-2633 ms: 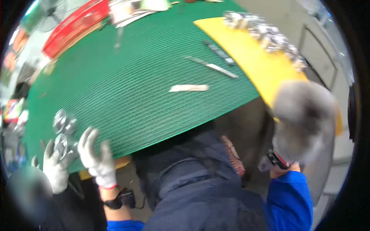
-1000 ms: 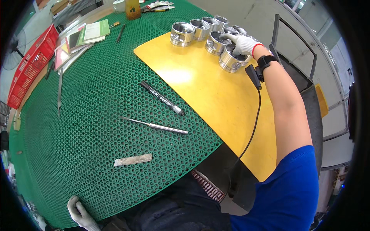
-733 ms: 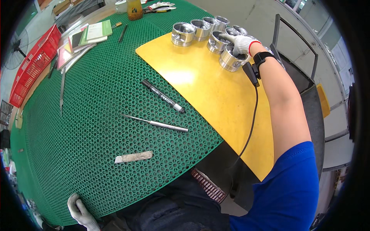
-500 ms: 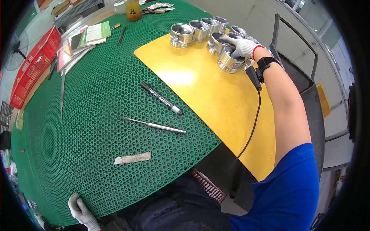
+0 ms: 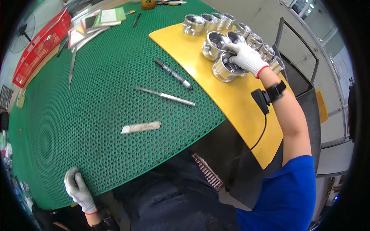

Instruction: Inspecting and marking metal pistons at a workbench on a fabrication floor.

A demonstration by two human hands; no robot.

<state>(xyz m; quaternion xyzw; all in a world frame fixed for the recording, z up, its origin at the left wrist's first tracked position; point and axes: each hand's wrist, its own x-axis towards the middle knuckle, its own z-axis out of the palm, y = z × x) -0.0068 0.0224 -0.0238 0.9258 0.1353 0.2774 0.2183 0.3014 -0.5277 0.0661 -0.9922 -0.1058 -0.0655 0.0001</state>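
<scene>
On the yellow board [image 5: 243,111] at the right, my right hand [image 5: 246,57], in a white glove with a red cuff, is closed on metal pistons. A front piston [image 5: 225,71] and the piston [image 5: 214,48] behind it lie at its fingertips, their hollow ends facing up. The fingers reach into the hollows and partly hide them. More pistons [image 5: 193,25] stand in rows behind and to the right. My left hand [image 5: 78,188], gloved too, rests at the near left edge of the green mat [image 5: 96,127]. Its fingers bend loosely and hold nothing.
A black marker [image 5: 173,74], a slim metal-handled tool [image 5: 169,97] and a tape-wrapped blade [image 5: 141,127] lie on the mat. Booklets [image 5: 110,16] and a red crate [image 5: 42,46] are at the far left. A cable [image 5: 263,133] hangs from my right wrist device [image 5: 264,98].
My right hand has drawn the two front pistons toward me, apart from the rows behind. The whole view has shifted. My left hand still rests at the mat's edge.
</scene>
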